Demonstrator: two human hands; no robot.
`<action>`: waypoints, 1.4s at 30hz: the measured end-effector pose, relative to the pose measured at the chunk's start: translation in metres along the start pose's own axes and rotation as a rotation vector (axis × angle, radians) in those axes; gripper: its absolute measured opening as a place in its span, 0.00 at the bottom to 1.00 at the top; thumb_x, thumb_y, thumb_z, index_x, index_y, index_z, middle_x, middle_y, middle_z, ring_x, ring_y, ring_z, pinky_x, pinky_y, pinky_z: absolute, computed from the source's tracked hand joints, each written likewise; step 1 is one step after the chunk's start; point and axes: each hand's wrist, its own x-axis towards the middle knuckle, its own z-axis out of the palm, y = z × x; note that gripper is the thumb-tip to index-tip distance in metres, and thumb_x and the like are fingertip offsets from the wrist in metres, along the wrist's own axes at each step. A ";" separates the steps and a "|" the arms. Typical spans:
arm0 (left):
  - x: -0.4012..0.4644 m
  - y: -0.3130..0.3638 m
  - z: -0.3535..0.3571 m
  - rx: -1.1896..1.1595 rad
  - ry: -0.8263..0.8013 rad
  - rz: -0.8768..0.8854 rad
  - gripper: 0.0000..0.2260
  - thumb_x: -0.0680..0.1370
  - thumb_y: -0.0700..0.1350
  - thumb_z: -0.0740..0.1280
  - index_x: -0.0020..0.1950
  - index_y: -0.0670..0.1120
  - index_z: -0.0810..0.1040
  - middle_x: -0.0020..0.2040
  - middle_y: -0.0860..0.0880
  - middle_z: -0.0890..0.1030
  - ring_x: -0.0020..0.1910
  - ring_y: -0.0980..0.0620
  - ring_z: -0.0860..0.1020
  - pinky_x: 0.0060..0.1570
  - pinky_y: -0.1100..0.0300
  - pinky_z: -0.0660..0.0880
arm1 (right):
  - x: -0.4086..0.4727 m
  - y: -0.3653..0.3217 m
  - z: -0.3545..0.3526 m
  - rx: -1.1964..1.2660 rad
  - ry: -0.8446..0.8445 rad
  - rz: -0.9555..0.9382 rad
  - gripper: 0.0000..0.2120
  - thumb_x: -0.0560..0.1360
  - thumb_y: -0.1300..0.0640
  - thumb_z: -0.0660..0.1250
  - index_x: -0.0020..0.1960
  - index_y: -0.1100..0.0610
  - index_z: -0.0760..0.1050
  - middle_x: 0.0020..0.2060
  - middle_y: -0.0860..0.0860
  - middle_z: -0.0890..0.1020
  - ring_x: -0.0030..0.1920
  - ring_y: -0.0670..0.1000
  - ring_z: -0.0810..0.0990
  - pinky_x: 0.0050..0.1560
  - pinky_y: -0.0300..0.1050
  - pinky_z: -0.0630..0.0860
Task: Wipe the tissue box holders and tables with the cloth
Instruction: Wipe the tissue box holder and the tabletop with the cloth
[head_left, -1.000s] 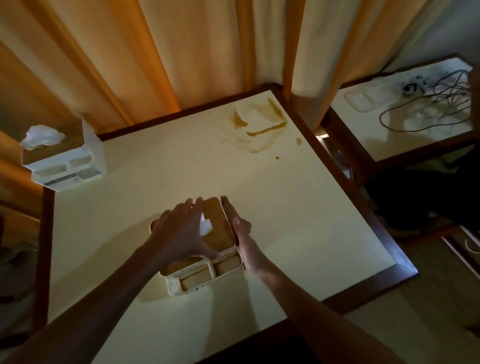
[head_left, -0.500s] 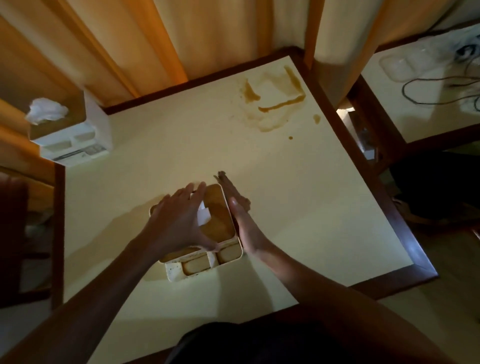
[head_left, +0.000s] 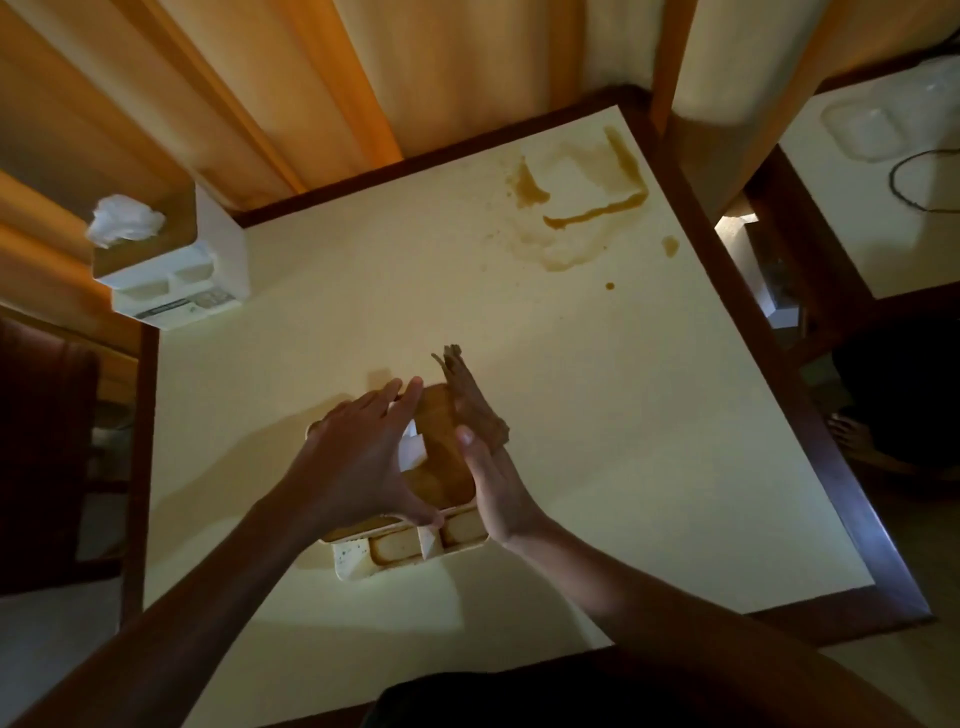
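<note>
Head view shows the left hand steadying the cream plastic tissue box holder mid-table while the right hand presses a brown cloth along its side; brown spill stains and the white second holder look unwiped.

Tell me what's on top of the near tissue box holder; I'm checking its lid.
The left hand rests spread over the tissue box holder, a white tissue poking out beneath it. The brown lid under the palm is hidden.
</note>
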 end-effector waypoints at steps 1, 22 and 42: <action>0.000 0.000 0.000 0.003 0.003 0.001 0.65 0.56 0.73 0.75 0.80 0.52 0.40 0.81 0.50 0.48 0.78 0.48 0.54 0.74 0.46 0.60 | -0.003 0.004 0.001 -0.033 0.008 -0.002 0.34 0.81 0.34 0.52 0.80 0.52 0.58 0.79 0.49 0.61 0.80 0.53 0.54 0.78 0.64 0.51; 0.005 0.000 0.001 0.031 -0.016 0.034 0.64 0.60 0.72 0.73 0.80 0.49 0.36 0.81 0.47 0.45 0.79 0.49 0.48 0.76 0.50 0.48 | -0.054 0.029 0.003 -0.032 -0.021 0.024 0.31 0.83 0.40 0.53 0.81 0.53 0.53 0.81 0.45 0.54 0.80 0.45 0.49 0.77 0.37 0.48; 0.016 0.001 -0.018 -0.138 0.067 -0.083 0.63 0.50 0.77 0.68 0.69 0.70 0.26 0.79 0.44 0.34 0.77 0.37 0.35 0.71 0.30 0.44 | -0.053 -0.033 -0.072 1.004 0.479 0.545 0.27 0.83 0.45 0.54 0.49 0.59 0.86 0.54 0.62 0.84 0.52 0.62 0.84 0.60 0.60 0.76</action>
